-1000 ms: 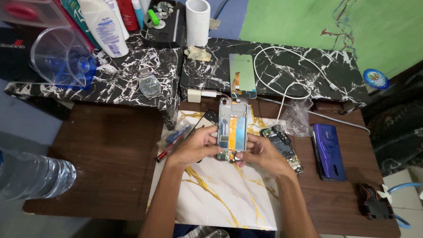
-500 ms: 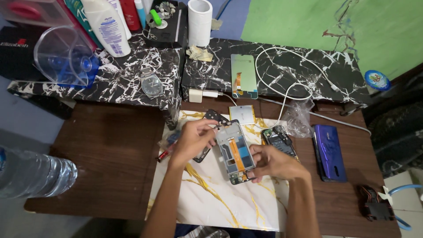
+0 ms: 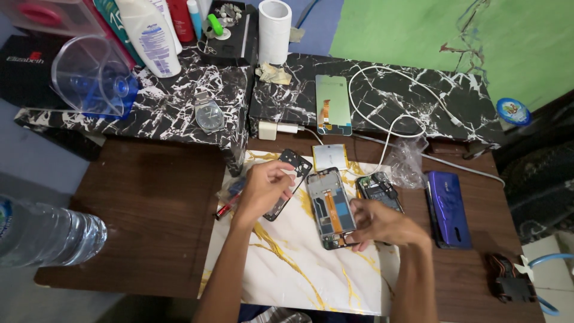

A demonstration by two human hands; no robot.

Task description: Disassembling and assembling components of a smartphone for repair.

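The opened phone (image 3: 330,206) lay lengthwise toward the mat's (image 3: 299,275) far edge; the right hand (image 3: 382,224) pinched its near end, the left hand (image 3: 266,185) gripped a black frame (image 3: 289,179).

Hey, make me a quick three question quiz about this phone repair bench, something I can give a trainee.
1. True or false: the right hand rests at the lower end of the opened phone.
2. What does the left hand touch? A) wristwatch B) black inner frame C) plastic bottle
3. What colour is the phone back cover lying right of the marble mat?

Key: 1 true; 2 B; 3 purple-blue.
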